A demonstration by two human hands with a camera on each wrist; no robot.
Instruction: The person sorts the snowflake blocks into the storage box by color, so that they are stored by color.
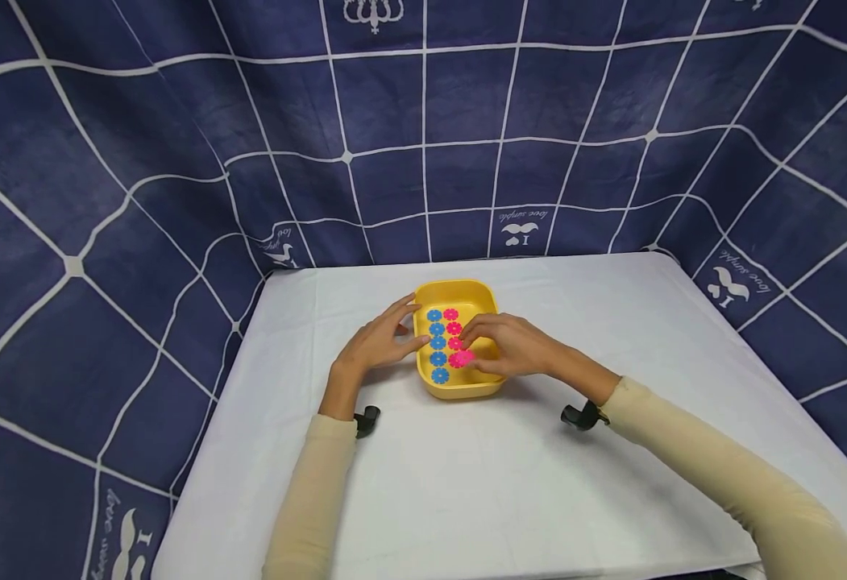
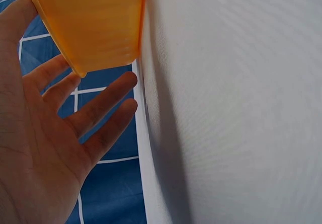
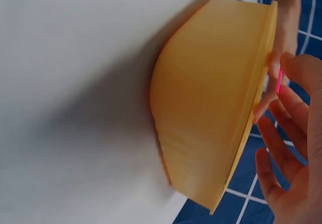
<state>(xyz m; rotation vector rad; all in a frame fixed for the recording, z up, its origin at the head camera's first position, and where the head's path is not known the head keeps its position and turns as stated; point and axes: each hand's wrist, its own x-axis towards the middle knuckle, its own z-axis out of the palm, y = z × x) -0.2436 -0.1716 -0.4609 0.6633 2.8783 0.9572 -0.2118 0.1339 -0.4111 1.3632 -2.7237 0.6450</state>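
A yellow plastic tub (image 1: 459,392) stands on the white-covered table. Inside it, flat flower-shaped discs lie in two columns: blue discs (image 1: 438,343) at the left and pink discs (image 1: 454,329) beside them. My right hand (image 1: 516,346) reaches over the tub's right rim and pinches a pink flower-shaped disc (image 3: 279,80) between thumb and index finger; the other fingers are loosely bent. That disc overlaps the nearest pink one in the head view. My left hand (image 1: 378,342) is at the tub's left rim, fingers spread and relaxed, thumb over the edge.
The white cloth (image 1: 467,483) covers the table around the tub. A dark blue curtain (image 1: 467,105) with white lines hangs behind the table and along both sides. Black wrist cameras (image 1: 579,416) sit below both hands.
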